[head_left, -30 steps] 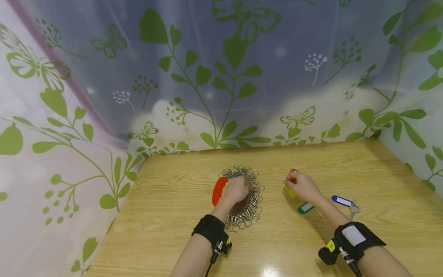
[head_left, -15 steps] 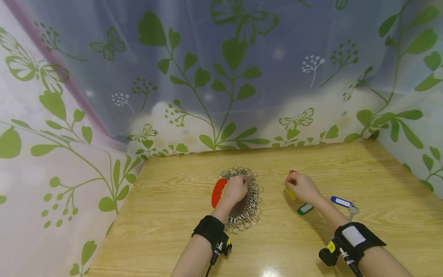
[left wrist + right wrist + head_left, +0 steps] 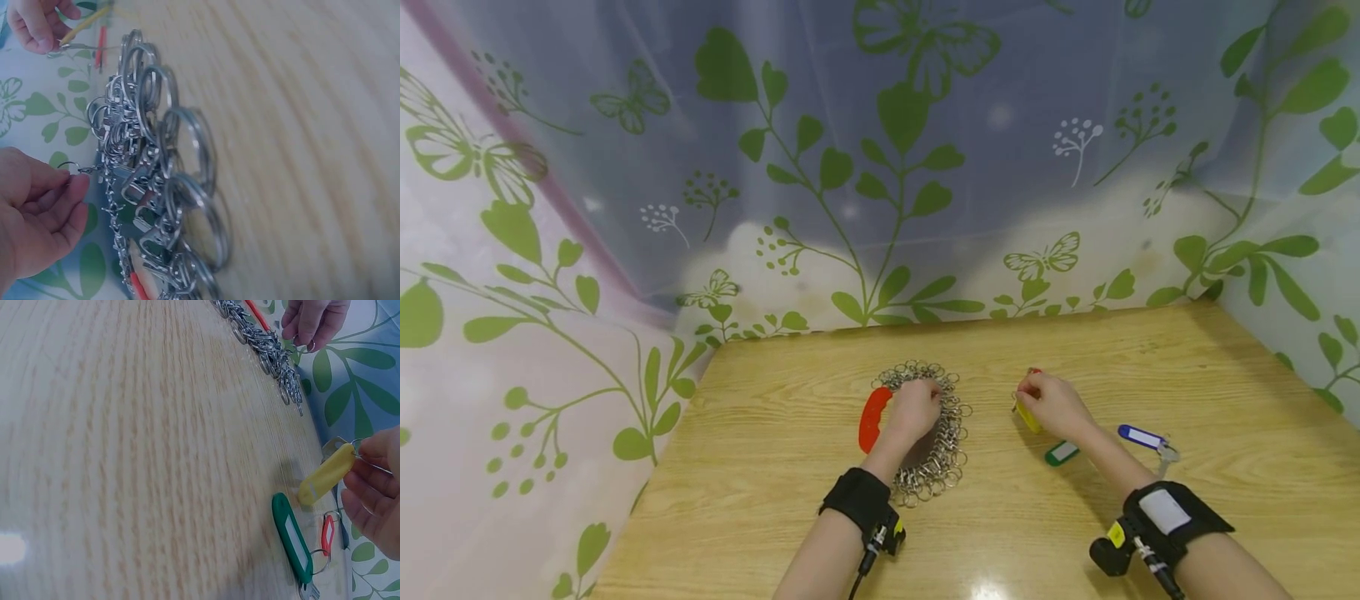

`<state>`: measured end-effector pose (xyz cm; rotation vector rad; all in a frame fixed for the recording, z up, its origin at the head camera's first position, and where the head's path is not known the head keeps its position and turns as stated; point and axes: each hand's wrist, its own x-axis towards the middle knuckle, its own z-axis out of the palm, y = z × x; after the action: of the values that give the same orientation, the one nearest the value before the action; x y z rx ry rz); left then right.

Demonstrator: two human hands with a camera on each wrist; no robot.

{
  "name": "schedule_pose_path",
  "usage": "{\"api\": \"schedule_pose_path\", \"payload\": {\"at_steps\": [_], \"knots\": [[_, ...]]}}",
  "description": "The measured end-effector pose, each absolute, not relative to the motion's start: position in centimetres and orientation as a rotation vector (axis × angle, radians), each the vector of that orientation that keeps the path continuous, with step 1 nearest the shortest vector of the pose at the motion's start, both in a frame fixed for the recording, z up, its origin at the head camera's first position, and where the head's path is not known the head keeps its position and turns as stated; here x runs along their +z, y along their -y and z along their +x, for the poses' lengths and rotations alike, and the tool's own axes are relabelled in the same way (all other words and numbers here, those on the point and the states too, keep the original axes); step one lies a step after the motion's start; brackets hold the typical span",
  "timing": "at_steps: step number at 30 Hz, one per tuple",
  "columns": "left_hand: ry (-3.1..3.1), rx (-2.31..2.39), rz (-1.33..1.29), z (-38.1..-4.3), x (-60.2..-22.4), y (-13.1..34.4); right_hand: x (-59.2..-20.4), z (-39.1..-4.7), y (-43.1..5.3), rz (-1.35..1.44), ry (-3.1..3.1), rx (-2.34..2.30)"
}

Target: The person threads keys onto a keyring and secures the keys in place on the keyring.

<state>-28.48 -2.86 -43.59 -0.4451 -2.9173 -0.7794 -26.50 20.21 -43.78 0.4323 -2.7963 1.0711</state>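
A large round key holder with a red grip (image 3: 872,419) stands on the wooden table, its edge lined with metal clips and split rings (image 3: 194,140). Over its far part, my left hand (image 3: 914,408) pinches one split ring (image 3: 67,164) between thumb and fingertips; a small clip joins that ring to the holder. To the right, my right hand (image 3: 1060,406) pinches the small ring of a yellow key tag (image 3: 326,475). The tag hangs down from the fingers, with a key (image 3: 333,446) beside it. The right palm faces inward and the other fingers are curled.
Below the right hand lies a green key tag (image 3: 1062,452) with a key. A red key tag (image 3: 327,535) is just beyond that hand. Farther right are a blue key tag (image 3: 1141,437) and its key (image 3: 1167,455). A leaf-patterned curtain (image 3: 917,250) borders the table (image 3: 760,467).
The yellow key tag has shifted slightly in the right hand's fingers. My left hand and wrist have edged a little to the right, and both hands keep their pinches.
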Motion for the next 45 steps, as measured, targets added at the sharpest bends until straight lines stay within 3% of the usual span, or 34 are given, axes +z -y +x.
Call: {"api": "schedule_pose_path", "payload": {"at_steps": [29,45], "knots": [[2.962,-0.932,-0.491,-28.6,-44.0,2.7,-44.6,-26.9,-19.7,0.462,2.776,1.106],[2.859,-0.902,-0.340,-29.3,-44.4,3.3,-44.6,-26.9,-19.8,0.425,2.774,1.081]]}}
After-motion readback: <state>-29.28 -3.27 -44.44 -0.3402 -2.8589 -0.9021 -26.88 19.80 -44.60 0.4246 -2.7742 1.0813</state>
